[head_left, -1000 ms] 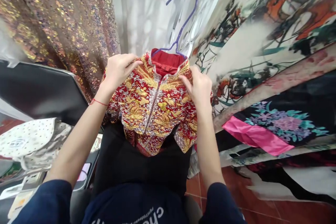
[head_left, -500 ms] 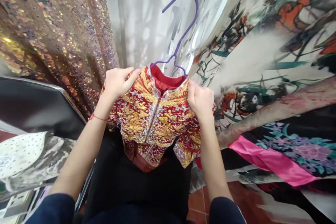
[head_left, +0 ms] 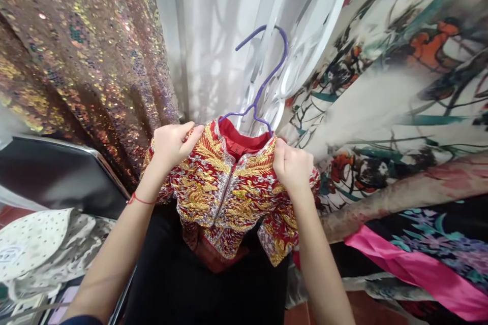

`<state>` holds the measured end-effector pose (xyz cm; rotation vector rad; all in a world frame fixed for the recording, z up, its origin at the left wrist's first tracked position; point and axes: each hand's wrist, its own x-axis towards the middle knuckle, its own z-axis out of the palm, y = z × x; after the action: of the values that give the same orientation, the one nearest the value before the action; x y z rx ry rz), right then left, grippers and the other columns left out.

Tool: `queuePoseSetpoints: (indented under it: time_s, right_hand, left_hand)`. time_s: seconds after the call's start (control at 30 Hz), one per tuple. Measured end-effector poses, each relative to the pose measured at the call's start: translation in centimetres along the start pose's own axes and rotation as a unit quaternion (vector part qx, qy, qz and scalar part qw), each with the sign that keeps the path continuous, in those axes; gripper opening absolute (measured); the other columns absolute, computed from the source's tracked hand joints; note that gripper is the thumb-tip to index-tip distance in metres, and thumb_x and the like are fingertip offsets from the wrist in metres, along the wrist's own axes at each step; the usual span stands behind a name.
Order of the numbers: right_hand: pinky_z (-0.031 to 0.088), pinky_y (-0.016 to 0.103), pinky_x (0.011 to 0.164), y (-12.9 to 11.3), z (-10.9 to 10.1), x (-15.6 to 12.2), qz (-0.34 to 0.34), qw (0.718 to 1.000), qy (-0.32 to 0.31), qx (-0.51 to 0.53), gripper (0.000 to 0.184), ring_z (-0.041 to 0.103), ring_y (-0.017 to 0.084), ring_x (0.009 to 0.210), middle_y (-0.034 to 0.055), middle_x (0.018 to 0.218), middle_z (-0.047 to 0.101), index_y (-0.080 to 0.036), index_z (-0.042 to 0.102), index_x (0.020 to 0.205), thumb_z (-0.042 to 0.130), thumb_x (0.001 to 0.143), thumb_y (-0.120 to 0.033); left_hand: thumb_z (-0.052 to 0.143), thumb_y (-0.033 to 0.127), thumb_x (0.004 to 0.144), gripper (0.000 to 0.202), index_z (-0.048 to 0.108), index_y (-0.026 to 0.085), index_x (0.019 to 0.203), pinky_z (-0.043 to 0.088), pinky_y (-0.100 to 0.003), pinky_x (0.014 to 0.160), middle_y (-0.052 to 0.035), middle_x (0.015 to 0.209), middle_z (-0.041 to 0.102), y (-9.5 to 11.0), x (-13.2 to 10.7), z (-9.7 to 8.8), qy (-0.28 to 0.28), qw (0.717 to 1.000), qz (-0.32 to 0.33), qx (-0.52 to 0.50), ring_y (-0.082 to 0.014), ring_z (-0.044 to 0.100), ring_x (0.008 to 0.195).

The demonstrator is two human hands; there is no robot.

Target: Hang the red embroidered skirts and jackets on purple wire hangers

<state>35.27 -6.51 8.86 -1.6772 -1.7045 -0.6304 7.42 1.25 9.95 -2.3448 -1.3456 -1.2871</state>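
A red jacket (head_left: 217, 193) with gold and silver embroidery hangs upright in front of my body on a purple hanger (head_left: 259, 91). The hanger's hook stands free above the collar, and its arms run hidden inside the garment. My left hand (head_left: 173, 144) is closed round the jacket's shoulder on the left. On the opposite shoulder, my right hand (head_left: 293, 165) grips the cloth, thumb near the collar. A red size label (head_left: 236, 150) shows inside the neck. The front zip is done up.
Gold sequinned fabric (head_left: 87, 51) hangs at the left, white sheer cloth (head_left: 213, 35) behind the hanger, and flower-printed fabric (head_left: 400, 91) at the right. A black chair back (head_left: 61, 172) and a dotted white cap (head_left: 34, 241) are at the lower left. A pink satin band (head_left: 415, 274) crosses dark cloth.
The jacket, hanger and both hands now sit lower in the view, and the surroundings have shifted down as well. Both hands keep the same hold on the shoulders.
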Motion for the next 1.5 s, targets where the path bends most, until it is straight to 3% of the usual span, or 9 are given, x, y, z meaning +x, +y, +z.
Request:
queuePoseSetpoints:
  time_s: [0.33,0.7,1.5]
  right_hand:
    - [0.019,0.03,0.058,-1.3,0.6,-0.7,0.082,0.992,0.078,0.055,0.056,0.034,0.012,0.05,0.0016,0.052,0.048,-0.019,0.061,0.061,0.03,0.102,-0.042]
    - [0.016,0.028,0.056,-1.4,0.3,-1.4,0.057,0.992,0.11,-0.01,0.06,0.028,0.01,0.05,-0.0006,0.05,0.043,-0.017,0.063,0.062,0.025,0.104,-0.038]
    - [0.017,0.029,0.056,-1.5,0.4,-1.6,0.044,0.991,0.125,-0.004,0.057,0.025,0.01,0.049,-0.0015,0.05,0.038,-0.017,0.057,0.059,0.025,0.103,-0.036]
  left_hand:
    - [0.043,0.05,0.095,0.053,0.025,0.02,0.056,0.019,-0.032,0.054,0.0013,0.048,0.027,0.6,-0.8,0.9,0.064,0.998,-0.026,-0.006,-0.0128,0.032,0.047]
    - [0.043,0.045,0.094,0.049,0.025,0.02,0.056,0.021,-0.032,0.055,0.0008,0.048,0.027,0.9,-1.2,0.6,0.073,0.997,-0.014,-0.012,-0.0134,0.031,0.048]
    - [0.043,0.046,0.094,0.048,0.025,0.021,0.057,0.019,-0.033,0.055,0.0006,0.048,0.029,0.9,-1.5,0.7,0.089,0.996,-0.007,0.008,-0.0147,0.029,0.048]
